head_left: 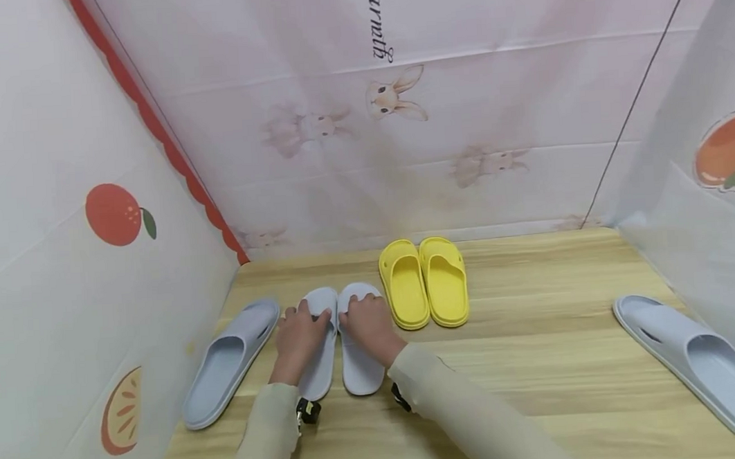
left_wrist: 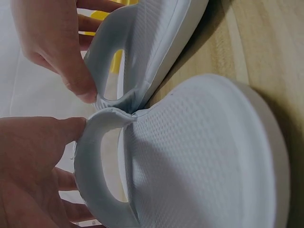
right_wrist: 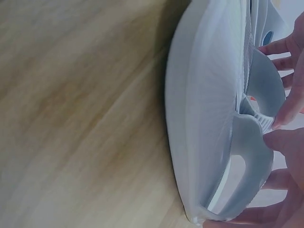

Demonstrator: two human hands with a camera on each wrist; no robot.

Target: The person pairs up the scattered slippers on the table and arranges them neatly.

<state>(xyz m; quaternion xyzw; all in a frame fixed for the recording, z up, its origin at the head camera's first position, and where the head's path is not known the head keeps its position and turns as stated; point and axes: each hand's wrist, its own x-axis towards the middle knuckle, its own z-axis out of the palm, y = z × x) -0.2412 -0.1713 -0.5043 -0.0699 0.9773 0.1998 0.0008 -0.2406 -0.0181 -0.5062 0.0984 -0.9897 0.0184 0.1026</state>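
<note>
Two pale grey-white slippers lie side by side on the wooden floor, toes toward the back wall. My left hand [head_left: 299, 335] holds the strap of the left white slipper [head_left: 317, 376], thumb on the inner side and fingers over the outer side. On the right white slipper [head_left: 361, 374], my right hand [head_left: 370, 326] grips the strap the same way. In the left wrist view, the straps of the left slipper [left_wrist: 199, 152] and right slipper [left_wrist: 156, 42] meet at their inner edges. The right wrist view shows both thumbs close together on the straps.
Just right of the hands stands a pair of yellow slippers [head_left: 408, 293]. One grey-blue slipper [head_left: 228, 365] lies angled by the left wall, another [head_left: 692, 358] by the right wall. Printed cloth walls [head_left: 354, 209] border the wooden floor [head_left: 538, 387].
</note>
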